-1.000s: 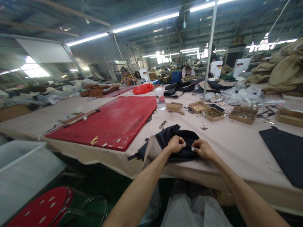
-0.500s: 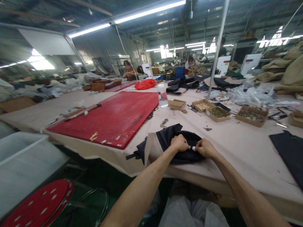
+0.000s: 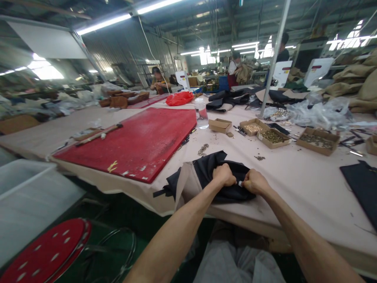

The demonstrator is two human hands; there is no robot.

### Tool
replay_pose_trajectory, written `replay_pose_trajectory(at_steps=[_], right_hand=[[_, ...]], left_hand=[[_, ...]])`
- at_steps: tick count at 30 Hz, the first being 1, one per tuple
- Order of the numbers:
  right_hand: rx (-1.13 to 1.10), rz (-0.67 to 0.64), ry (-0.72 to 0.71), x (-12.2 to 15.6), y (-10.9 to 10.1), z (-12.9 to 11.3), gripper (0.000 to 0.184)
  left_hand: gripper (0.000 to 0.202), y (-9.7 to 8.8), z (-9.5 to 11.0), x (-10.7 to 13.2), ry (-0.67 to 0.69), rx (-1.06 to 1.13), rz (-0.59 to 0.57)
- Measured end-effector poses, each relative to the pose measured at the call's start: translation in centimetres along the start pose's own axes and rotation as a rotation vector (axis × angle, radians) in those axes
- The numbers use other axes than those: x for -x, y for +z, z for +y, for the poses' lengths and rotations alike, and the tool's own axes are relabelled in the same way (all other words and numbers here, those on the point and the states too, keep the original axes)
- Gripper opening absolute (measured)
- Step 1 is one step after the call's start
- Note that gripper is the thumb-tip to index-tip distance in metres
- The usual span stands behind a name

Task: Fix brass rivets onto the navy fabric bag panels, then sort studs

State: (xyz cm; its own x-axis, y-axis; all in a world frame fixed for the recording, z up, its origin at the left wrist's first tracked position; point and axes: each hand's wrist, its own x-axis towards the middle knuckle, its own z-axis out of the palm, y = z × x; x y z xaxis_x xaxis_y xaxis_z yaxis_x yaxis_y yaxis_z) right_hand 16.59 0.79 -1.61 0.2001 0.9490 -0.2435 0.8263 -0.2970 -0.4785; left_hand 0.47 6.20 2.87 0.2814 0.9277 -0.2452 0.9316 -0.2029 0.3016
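A black fabric piece with a tan lining (image 3: 206,173) lies at the near edge of the pink-covered table (image 3: 288,184). Both my fists rest on it, close together. My left hand (image 3: 224,175) is closed, pinching the black fabric. My right hand (image 3: 255,182) is closed too, its taped fingertips pinching something small that I cannot make out at the fabric's seam. The two hands almost touch.
A big red board (image 3: 138,141) lies to the left with a wooden tool (image 3: 98,133) on it. Cardboard boxes of metal fittings (image 3: 272,137) and a plastic bottle (image 3: 202,114) stand behind. Dark fabric (image 3: 361,184) lies at right. A red stool (image 3: 44,251) stands below left. Other people work far off.
My hands have drawn closer together on the black fabric. The view has shifted slightly, tilting down and to the right.
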Motion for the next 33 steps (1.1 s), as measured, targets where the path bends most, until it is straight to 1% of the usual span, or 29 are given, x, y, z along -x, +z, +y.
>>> replay_pose_trajectory(at_steps=[6,9,11,13,15,18,20,22,24,26,27,28,29,31,32,33], right_hand=[[0.027,0.063,-0.016,-1.0,0.7,0.4,0.020],[0.022,0.086,-0.029,-1.0,0.9,0.7,0.027],[0.003,0.097,-0.033,-0.9,0.9,0.8,0.029],[-0.018,0.088,-0.024,-0.7,0.6,0.7,0.028],[-0.035,0.058,-0.006,-0.4,0.3,0.4,0.022],[-0.069,0.053,0.002,0.1,-0.1,-0.3,0.018],[-0.095,0.076,-0.014,0.4,-0.2,-0.5,0.017],[-0.155,0.058,-0.057,0.6,-0.5,-0.2,0.014],[-0.317,-0.049,-0.161,0.7,-1.3,1.0,0.013],[-0.549,-0.167,-0.282,0.1,-2.7,2.9,0.024],[-0.650,-0.181,-0.309,-0.4,-3.6,4.1,0.033],[-0.715,-0.147,-0.305,-1.2,-4.4,5.3,0.041],[-0.722,-0.061,-0.270,-2.2,-5.3,6.5,0.047],[-0.602,0.161,-0.165,-4.5,-6.5,8.6,0.050],[-0.516,0.251,-0.121,-5.7,-6.9,9.5,0.049],[-0.437,0.311,-0.090,-6.8,-7.2,10.1,0.048]], left_hand=[[0.040,0.6,0.3,-1.1,-0.017,0.050,0.022],[0.040,0.5,0.5,-0.9,-0.021,0.039,0.019],[0.035,0.5,0.4,-0.4,-0.012,0.040,0.017],[0.024,0.7,0.1,0.4,0.068,0.072,0.031],[0.016,1.2,-0.3,1.4,0.248,0.099,0.110],[0.018,1.8,-1.1,2.7,0.568,0.033,0.278],[0.021,2.1,-1.7,3.1,0.699,-0.015,0.292],[0.023,2.2,-2.4,3.1,0.752,0.004,0.257],[0.023,2.4,-2.9,2.9,0.756,0.069,0.247],[0.024,2.8,-3.3,2.7,0.750,0.137,0.262],[0.024,3.0,-3.5,2.6,0.745,0.170,0.277],[0.024,3.2,-3.6,2.5,0.735,0.204,0.295],[0.023,3.4,-3.6,2.4,0.719,0.236,0.314],[0.021,3.9,-3.6,2.3,0.667,0.291,0.344],[0.020,4.0,-3.6,2.2,0.640,0.309,0.351],[0.019,4.1,-3.5,2.1,0.618,0.324,0.354]])
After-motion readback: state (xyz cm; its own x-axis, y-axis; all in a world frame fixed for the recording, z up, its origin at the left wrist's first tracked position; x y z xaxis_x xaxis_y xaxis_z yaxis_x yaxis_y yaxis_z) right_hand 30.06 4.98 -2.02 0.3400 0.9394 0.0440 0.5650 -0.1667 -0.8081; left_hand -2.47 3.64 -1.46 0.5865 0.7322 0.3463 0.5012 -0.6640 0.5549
